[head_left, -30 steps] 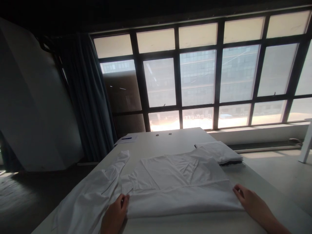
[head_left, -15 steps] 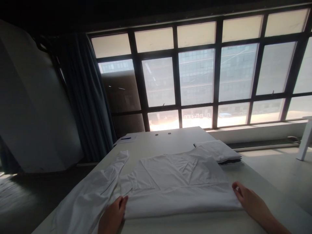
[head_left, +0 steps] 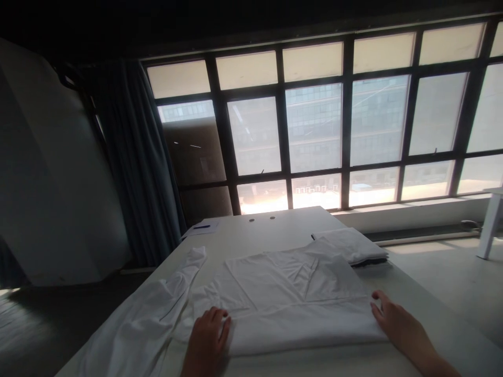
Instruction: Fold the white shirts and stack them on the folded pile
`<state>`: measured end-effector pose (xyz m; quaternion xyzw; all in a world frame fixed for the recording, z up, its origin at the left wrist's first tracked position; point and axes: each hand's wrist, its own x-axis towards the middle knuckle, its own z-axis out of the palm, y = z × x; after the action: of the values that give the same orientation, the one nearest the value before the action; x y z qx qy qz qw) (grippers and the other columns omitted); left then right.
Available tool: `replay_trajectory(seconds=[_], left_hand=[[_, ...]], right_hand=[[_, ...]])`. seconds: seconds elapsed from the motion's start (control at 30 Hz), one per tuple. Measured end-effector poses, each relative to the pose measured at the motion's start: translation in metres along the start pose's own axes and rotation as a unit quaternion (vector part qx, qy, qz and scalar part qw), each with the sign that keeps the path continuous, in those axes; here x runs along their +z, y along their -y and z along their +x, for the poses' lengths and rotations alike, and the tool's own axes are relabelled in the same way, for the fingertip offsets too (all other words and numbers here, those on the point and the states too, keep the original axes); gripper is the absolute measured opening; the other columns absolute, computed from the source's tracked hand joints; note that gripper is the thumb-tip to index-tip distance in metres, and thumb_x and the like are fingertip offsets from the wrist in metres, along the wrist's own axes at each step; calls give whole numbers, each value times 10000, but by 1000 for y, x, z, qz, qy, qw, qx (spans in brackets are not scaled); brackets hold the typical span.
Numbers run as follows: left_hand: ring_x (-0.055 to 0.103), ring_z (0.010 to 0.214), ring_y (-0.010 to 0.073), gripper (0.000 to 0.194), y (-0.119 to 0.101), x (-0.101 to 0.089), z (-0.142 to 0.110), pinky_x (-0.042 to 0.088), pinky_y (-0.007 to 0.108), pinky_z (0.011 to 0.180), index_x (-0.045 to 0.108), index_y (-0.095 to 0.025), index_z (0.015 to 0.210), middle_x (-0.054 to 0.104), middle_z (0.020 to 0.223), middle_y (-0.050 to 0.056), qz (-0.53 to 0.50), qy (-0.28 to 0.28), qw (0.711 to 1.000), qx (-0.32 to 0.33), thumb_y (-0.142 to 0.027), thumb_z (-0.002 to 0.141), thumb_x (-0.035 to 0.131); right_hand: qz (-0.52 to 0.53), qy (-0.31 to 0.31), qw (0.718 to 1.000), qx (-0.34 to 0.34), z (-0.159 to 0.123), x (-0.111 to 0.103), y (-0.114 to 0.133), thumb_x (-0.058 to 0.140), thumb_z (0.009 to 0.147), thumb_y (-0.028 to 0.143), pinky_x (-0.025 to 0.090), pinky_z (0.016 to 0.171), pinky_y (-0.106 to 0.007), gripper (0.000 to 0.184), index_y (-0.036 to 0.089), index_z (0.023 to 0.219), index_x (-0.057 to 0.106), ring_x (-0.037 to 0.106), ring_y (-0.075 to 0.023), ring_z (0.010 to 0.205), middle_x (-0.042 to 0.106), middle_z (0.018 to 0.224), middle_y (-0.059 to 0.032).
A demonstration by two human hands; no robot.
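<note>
Left hand (head_left: 206, 337) has shifted inward onto the folded hem (head_left: 302, 330) of a white shirt (head_left: 283, 285). Shirt lies flat on a long white table (head_left: 267, 220), sleeve (head_left: 137, 322) trailing left, folded cloth (head_left: 351, 246) just beyond. Right hand (head_left: 398, 322) rests at the hem's end. Fingers on both hands released, nothing grasped.

Backlit room, hard daylight from the window wall.

Daylight pours through the tall gridded window (head_left: 314, 125), its lowest panes blown out to white glare (the buildings outside survive only as pale haze), while the ceiling (head_left: 118, 21) drops to near black and the curtain (head_left: 133, 157) sits in gloom. The white shirt (head_left: 291, 283) on the desk (head_left: 271, 225) is softly, flatly lit, with faint shadows in its creases. The floor (head_left: 39, 324) lies dark at left and catches pale light at right. The wide lens bends the window bars towards the frame edges; no part looks badly blurred.
</note>
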<state>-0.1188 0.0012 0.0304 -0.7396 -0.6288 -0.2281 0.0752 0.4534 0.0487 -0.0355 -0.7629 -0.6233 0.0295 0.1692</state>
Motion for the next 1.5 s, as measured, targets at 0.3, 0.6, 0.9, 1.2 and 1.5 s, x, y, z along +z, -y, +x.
replay_trajectory(seconds=[0.3, 0.6, 0.9, 1.2, 1.5], left_hand=[[587, 1059, 232, 287, -101, 36, 49, 406, 343, 940, 665, -219, 1069, 670, 1101, 81, -36, 143, 989, -14, -400, 978, 461], [601, 974, 216, 277, -109, 57, 55, 383, 303, 860, 627, -209, 951, 674, 1000, 59, -61, 132, 989, -23, -377, 1018, 418], [625, 890, 186, 222, -106, 57, 57, 365, 268, 776, 618, -215, 922, 688, 955, 35, -73, 127, 988, -39, -353, 1018, 472], [623, 904, 185, 233, -108, 54, 57, 366, 268, 776, 633, -217, 935, 684, 970, 37, -73, 125, 988, -46, -365, 1016, 473], [626, 913, 185, 249, -110, 52, 59, 362, 267, 776, 635, -212, 942, 686, 976, 43, -70, 128, 988, -43, -381, 1015, 466]], right_hand=[[16, 6, 1000, -20, -1, 2, 8, 346, 991, 301, 459, 763, -328, 281, 220, 1177, 542, 717, -264, 951, 728, 1031, -106], [-10, 7, 1000, -25, -4, 1, 10, 336, 1006, 351, 432, 694, -333, 287, 251, 1140, 570, 709, -289, 926, 727, 1016, -91], [-7, 18, 999, -32, 1, 7, 5, 310, 1026, 376, 418, 692, -330, 319, 256, 1105, 595, 706, -290, 936, 734, 993, -79], [7, 26, 999, -35, 7, 9, 2, 313, 1025, 349, 441, 734, -338, 323, 248, 1103, 610, 698, -277, 970, 727, 1080, -86], [1, 34, 999, -38, 10, -3, -3, 388, 987, 356, 414, 665, -308, 263, 244, 1079, 608, 706, -274, 879, 729, 931, -84]])
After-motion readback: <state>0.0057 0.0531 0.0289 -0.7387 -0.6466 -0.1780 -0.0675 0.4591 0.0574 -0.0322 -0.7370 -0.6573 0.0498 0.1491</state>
